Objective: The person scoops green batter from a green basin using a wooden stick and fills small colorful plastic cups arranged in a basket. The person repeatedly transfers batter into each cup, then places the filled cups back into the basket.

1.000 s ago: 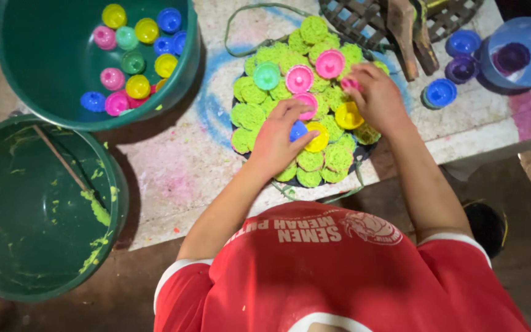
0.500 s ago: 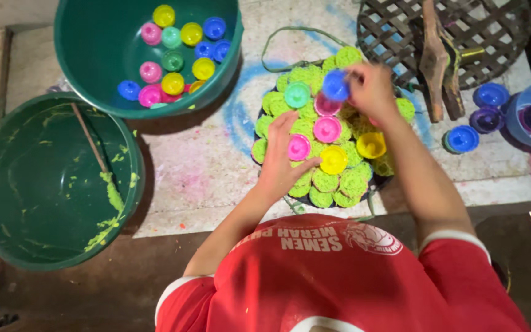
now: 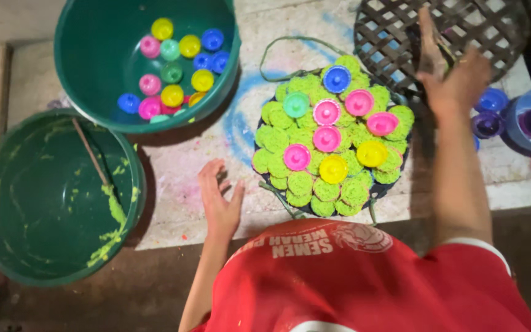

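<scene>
Right hand [image 3: 456, 86] grips wooden stick [image 3: 428, 40] above lattice tray [image 3: 394, 37].

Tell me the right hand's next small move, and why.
Probably set the stick down on the lattice mat and bring the right hand over to the nearest pink mould. Several moulds sit on the green cakes, the right grip is taken up by the stick, and the left hand rests open on the table.
</scene>
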